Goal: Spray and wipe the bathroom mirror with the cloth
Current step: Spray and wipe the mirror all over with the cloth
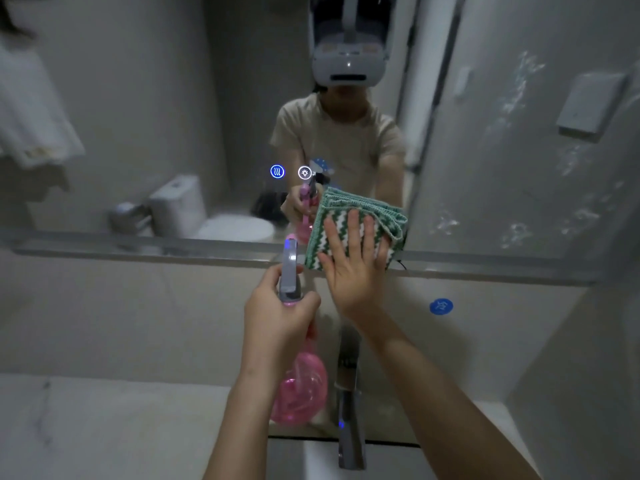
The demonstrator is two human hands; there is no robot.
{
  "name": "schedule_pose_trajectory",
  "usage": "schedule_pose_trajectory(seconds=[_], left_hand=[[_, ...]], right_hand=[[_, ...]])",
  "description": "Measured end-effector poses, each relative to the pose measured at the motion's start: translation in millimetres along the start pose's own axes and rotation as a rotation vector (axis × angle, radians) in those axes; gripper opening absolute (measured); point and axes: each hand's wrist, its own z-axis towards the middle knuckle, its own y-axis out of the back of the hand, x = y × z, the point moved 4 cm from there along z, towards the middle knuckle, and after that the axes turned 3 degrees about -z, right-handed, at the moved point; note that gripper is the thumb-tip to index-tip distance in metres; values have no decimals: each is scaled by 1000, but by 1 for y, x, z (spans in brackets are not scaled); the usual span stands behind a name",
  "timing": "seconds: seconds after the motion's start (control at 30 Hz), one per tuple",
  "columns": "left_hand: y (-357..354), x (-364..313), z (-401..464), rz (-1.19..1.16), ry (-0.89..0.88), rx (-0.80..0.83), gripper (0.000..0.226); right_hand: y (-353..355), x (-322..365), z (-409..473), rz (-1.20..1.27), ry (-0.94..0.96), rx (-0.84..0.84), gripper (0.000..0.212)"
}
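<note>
The bathroom mirror (173,98) fills the upper half of the head view, with white spray streaks on its right part. My right hand (353,268) lies flat, fingers spread, pressing a folded green-and-white cloth (349,211) against the mirror's lower edge. Left of it, my left hand (277,313) grips the neck of a pink spray bottle (301,389), whose grey nozzle points at the glass. The bottle's round body hangs below my fist. The mirror shows a person's reflection holding both items.
A metal ledge (138,245) runs along the mirror's bottom edge. Two lit touch icons (291,172) glow on the glass. Below stand a chrome tap (349,417) and white basin (311,459); a blue round sticker (441,306) marks the wall. Countertop lies at lower left.
</note>
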Motion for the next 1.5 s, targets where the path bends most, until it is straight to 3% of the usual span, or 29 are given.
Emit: schedule_pose_trajectory(seconds=[0.27,0.47,0.63,0.77,0.97,1.17,1.5], left_hand=[[18,-2,3,42,-42,-80,25],[49,-2,3,0,-66,-105,22],[95,0,9,-26,-62,-237,30],[117,0,11,5,-58,-280,30],[106,-6,7,-93,8,-202,29],[68,-13,-2,-114,25,-60,30],[-25,-25,-17,-129,20,86,31]], right_hand=[[-3,18,-11,-15,-28,93,61],[0,88,31,99,235,115,67],[1,154,67,97,292,80,59],[3,170,80,58,370,67,58],[9,129,83,35,541,112,52],[14,50,64,8,521,-9,48],[26,-69,31,-39,432,56,52]])
